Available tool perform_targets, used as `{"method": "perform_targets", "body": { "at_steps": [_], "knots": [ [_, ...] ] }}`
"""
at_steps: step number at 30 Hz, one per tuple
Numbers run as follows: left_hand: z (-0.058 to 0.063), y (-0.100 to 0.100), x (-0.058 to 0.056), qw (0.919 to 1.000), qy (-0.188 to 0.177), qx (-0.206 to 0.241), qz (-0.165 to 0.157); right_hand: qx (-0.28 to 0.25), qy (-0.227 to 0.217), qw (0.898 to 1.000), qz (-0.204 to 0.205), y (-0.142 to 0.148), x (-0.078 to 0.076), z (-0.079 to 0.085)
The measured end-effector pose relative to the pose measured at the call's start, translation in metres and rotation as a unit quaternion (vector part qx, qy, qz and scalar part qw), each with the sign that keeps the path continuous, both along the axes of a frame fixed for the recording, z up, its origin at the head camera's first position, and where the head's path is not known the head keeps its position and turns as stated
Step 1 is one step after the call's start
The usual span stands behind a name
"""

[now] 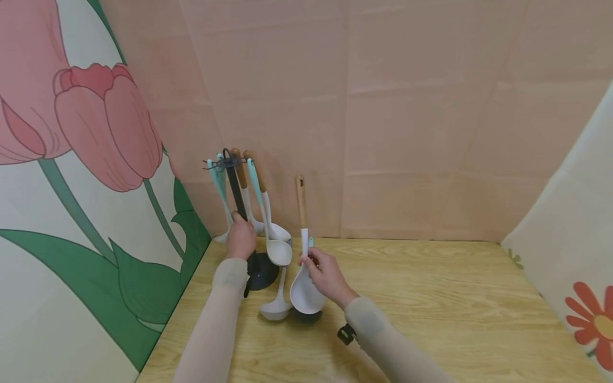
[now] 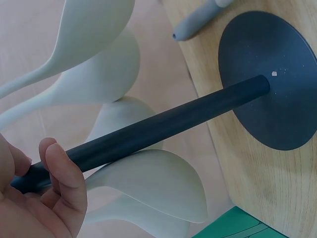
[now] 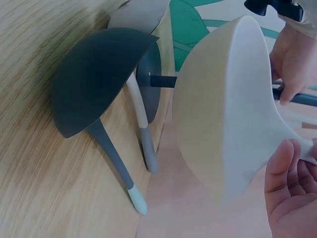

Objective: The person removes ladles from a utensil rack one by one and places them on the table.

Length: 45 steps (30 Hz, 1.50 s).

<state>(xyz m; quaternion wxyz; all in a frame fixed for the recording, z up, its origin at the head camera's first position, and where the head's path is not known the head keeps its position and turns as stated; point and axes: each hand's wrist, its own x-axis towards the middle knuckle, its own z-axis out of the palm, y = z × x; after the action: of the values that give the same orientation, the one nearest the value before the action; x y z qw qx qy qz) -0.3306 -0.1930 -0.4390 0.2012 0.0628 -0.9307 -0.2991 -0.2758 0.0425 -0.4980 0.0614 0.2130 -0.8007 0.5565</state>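
My left hand (image 1: 241, 238) grips the upright black pole (image 2: 173, 121) of a utensil stand with a round dark base (image 2: 297, 94). From the stand's top hooks hang several white-headed utensils, some with teal handles (image 1: 252, 177) and others with wooden handles (image 1: 239, 173). To the right of the stand, my right hand (image 1: 330, 274) holds a white ladle (image 1: 303, 291) by the lower part of its handle. The ladle is upright, bowl down, its wooden handle end (image 1: 300, 205) pointing up. In the right wrist view its bowl is raised off the table.
A dark ladle (image 3: 99, 82) with a teal handle tip lies on the wooden table (image 1: 431, 298), beneath the held ladle. Beside it lies a pale ladle (image 1: 275, 310) with a grey handle end (image 3: 148, 151). A tulip-printed panel (image 1: 105, 122) stands left, a pinkish cloth wall (image 1: 407, 133) behind.
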Motion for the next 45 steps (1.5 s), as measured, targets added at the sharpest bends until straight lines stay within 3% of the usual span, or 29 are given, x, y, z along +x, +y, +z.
{"method": "perform_targets", "body": {
  "at_steps": [23, 36, 45],
  "knots": [
    [0.001, -0.001, 0.000, 0.9999, -0.009, 0.007, -0.001, 0.012, -0.009, 0.998, -0.062, 0.027, -0.005, -0.013],
    [0.003, 0.000, -0.003, 0.9996, -0.026, 0.008, 0.002, 0.026, -0.040, 0.995, -0.082, 0.041, -0.007, -0.022],
    [0.005, 0.002, -0.003, 0.9998, -0.016, 0.014, 0.001, 0.029, -0.064, 0.993, -0.097, 0.050, -0.010, -0.033]
  ]
}}
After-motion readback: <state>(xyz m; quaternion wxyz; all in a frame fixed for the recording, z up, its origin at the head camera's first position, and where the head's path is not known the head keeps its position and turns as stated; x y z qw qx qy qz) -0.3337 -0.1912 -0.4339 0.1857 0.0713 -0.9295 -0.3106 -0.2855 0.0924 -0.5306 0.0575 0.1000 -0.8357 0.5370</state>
